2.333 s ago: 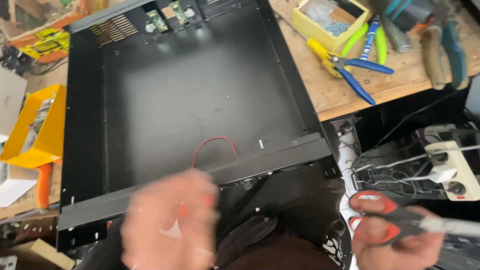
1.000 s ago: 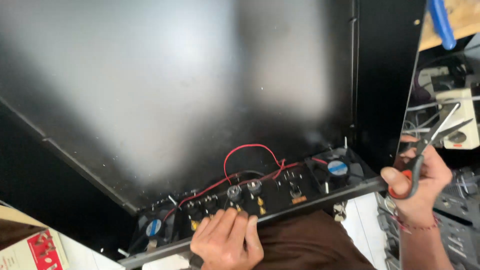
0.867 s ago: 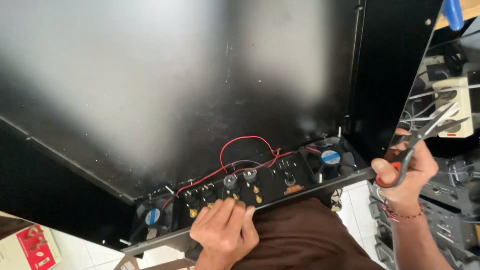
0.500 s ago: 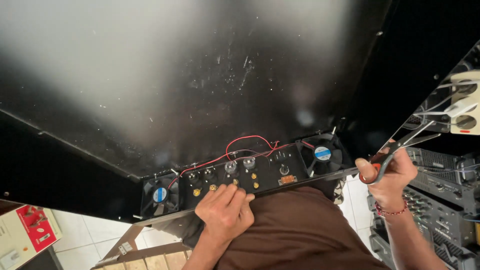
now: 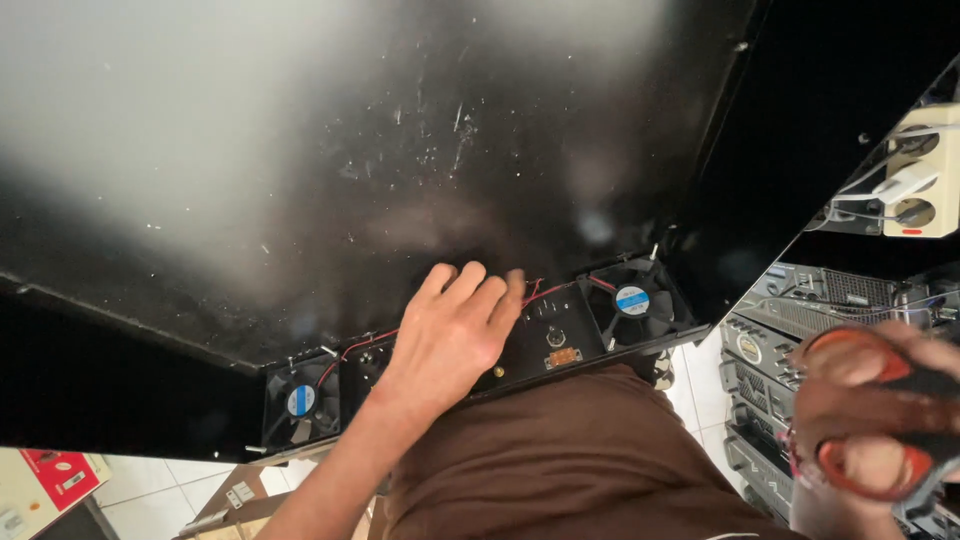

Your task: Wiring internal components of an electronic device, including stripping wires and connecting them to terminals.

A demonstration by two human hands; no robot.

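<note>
Right hand [image 5: 880, 420]: nearest the camera, blurred, fist closed around red-and-black tool handles [image 5: 870, 470], held aside, apparently to leave the work free. Left hand [image 5: 450, 335]: open, palm down, fingers spread over the front panel [image 5: 545, 340] of the black chassis [image 5: 400, 180], seemingly steadying it on the lap. Red wires [image 5: 545, 290] run under the fingertips, partly hidden. Two small fans [image 5: 632, 300] [image 5: 301, 400] flank the panel. Beyond, right: stacked rack units [image 5: 790, 330], a white power strip [image 5: 925, 170].
</note>
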